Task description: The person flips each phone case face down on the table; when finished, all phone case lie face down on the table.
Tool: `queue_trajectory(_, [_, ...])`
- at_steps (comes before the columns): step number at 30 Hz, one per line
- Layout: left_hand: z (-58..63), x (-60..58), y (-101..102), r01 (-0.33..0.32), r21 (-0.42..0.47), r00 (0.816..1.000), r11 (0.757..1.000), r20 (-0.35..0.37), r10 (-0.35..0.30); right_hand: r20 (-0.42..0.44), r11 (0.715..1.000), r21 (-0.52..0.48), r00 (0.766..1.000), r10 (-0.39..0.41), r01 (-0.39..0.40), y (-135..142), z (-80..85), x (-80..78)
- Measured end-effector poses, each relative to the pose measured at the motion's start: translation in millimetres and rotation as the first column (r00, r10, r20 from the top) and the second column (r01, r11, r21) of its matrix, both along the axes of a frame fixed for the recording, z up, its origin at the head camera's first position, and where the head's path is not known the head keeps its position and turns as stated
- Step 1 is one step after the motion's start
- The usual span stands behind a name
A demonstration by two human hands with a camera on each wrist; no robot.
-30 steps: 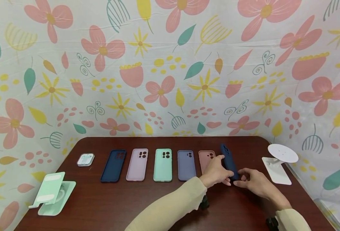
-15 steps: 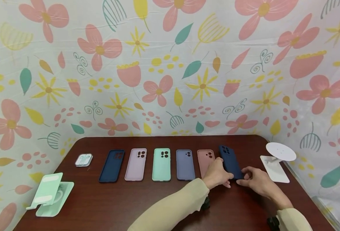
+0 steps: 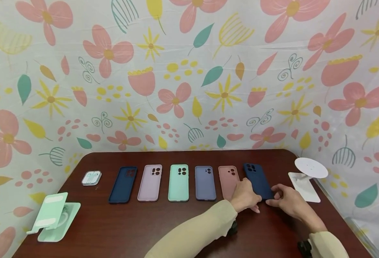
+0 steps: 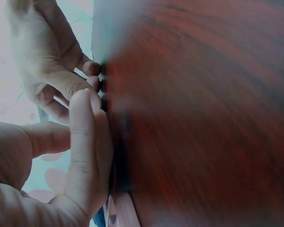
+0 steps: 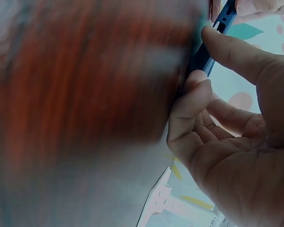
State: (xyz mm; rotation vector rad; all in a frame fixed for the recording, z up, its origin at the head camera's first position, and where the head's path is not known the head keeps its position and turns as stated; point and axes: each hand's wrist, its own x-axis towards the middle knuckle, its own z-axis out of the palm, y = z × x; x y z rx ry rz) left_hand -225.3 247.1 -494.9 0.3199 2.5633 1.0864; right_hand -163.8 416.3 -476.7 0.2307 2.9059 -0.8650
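Observation:
A dark blue phone case (image 3: pixel 257 179) lies back-up at the right end of a row of phone cases. My left hand (image 3: pixel 244 195) holds its left side and near left corner, reaching over part of the pink phone case (image 3: pixel 228 176). At the near right corner, my right hand (image 3: pixel 287 201) pinches the blue case. In the right wrist view, the thumb meets the near end of the dark blue case (image 5: pixel 200 61) while the other fingers curl beside the corner. Both hands almost meet in the left wrist view, where the left fingers hide most of the case.
Leftward stand a periwinkle case (image 3: pixel 205 184), a mint case (image 3: pixel 178 184), a lilac case (image 3: pixel 149 184) and another navy case (image 3: pixel 121 188). Boxed earphones (image 3: pixel 91 178) and a mint phone stand (image 3: pixel 52 216) are far left. A white stand (image 3: pixel 308 182) is right.
The dark blue case, tilted on its long side earlier, has come down so its back faces up. Both hands stay at its near end. The head view has shifted slightly.

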Motion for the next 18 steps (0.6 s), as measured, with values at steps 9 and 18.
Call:
queue_trajectory(9, [34.8, 26.4, -15.0, -0.053, 0.196, 0.984, 0.979, 0.177, 0.018, -0.012, 1.000, 0.001, 1.000, 0.000, 0.000, 3.8, -1.6, -0.2])
queue_trajectory(18, [33.0, 28.6, -16.2, -0.075, 0.261, 0.967, 0.962, 0.256, 0.006, -0.013, 1.000, -0.009, 1.000, -0.003, 0.002, 3.9, -3.3, 0.8])
